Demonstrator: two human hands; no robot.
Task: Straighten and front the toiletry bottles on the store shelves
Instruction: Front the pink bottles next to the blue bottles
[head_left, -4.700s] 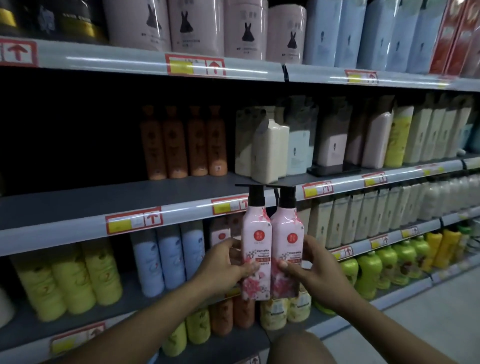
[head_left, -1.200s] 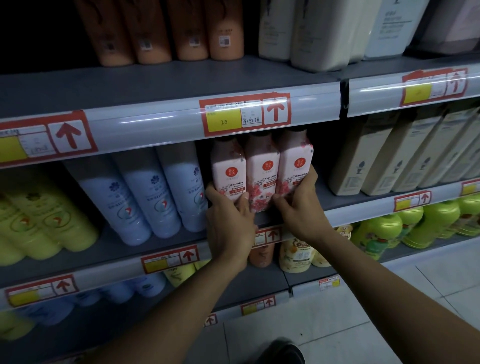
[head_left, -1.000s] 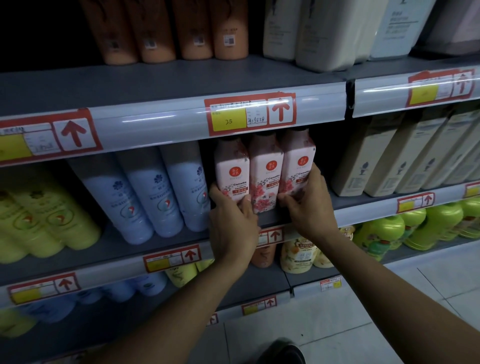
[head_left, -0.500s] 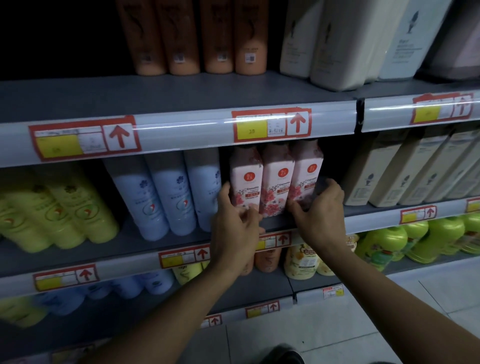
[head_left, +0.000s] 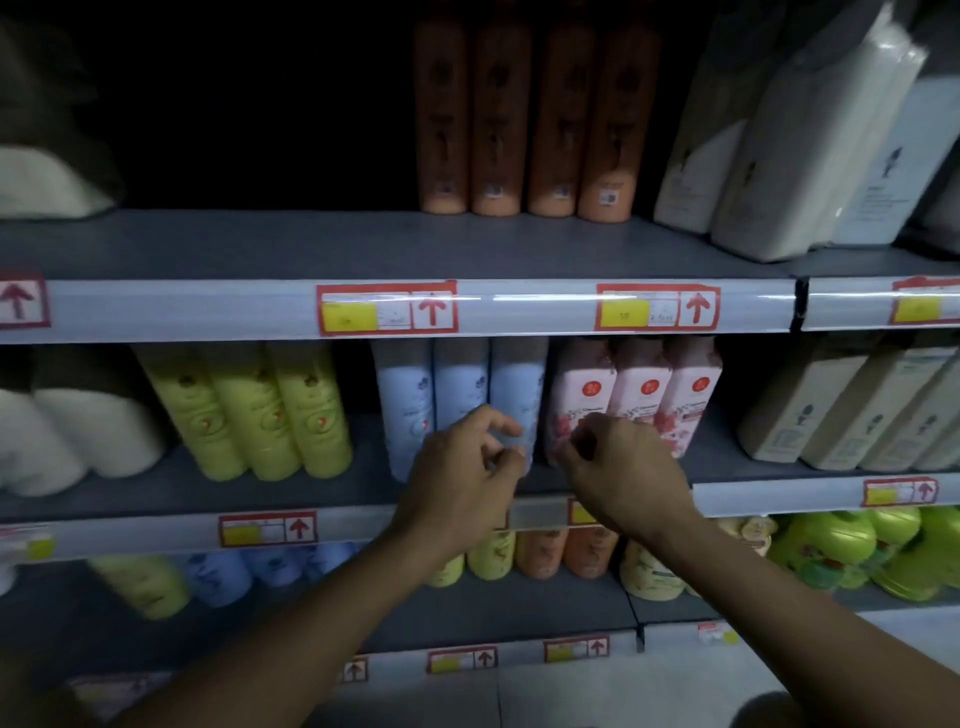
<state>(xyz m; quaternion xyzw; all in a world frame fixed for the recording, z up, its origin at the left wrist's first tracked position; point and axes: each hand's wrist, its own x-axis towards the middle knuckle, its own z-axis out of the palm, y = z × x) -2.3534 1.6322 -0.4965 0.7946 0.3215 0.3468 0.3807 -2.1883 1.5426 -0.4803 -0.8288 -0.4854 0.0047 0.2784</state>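
Three pink floral bottles (head_left: 641, 395) stand side by side on the middle shelf (head_left: 332, 493), labels facing out. Just left of them stand three pale blue bottles (head_left: 457, 384). My left hand (head_left: 462, 478) hovers in front of the blue bottles with loosely curled fingers, holding nothing. My right hand (head_left: 618, 473) is in front of the lower part of the pink bottles, fingers curled and apart, gripping no bottle. Both hands hide the bottoms of those bottles.
Three yellow-green bottles (head_left: 260, 410) stand left of the blue ones, beige bottles (head_left: 852, 410) to the right. Orange bottles (head_left: 535, 114) and white packs (head_left: 800, 145) fill the shelf above. Price rails (head_left: 519, 309) run along the shelf edges; smaller bottles (head_left: 540, 553) line the shelf below.
Both hands have let go of the pink bottles and drawn back and left. My left hand now sits before the blue bottles. The view has shifted left.
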